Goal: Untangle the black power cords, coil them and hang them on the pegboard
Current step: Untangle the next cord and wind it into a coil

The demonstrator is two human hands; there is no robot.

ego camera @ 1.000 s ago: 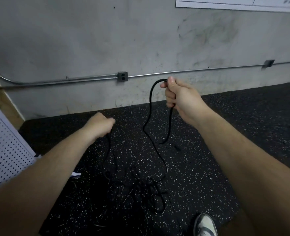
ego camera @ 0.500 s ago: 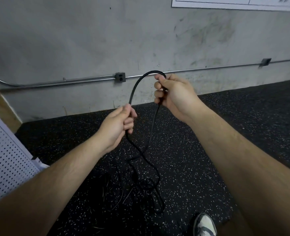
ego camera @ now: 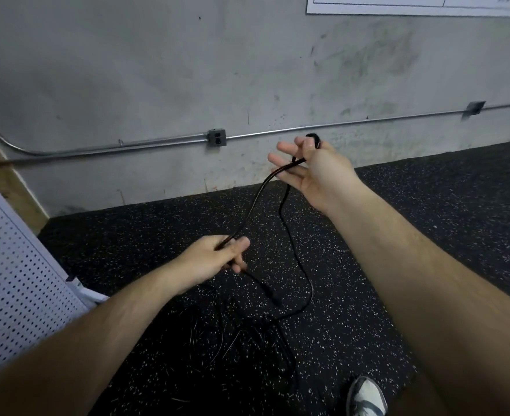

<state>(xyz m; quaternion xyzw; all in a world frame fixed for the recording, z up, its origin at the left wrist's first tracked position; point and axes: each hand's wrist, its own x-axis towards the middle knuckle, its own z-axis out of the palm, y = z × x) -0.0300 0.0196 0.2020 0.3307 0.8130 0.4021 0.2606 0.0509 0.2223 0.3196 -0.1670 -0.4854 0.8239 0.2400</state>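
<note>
We slide our left hand (ego camera: 214, 259) down the power cord (ego camera: 253, 205), gripping; right hand (ego camera: 316, 172) splays, thumb pinning loop: coiling likely begins.

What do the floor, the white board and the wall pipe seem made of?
Floor: likely rubber matting, matte black with white flecks.
Pegboard: white, evenly perforated; metal or hardboard, unclear.
Pipe: probably metal, dull grey sheen.
</note>
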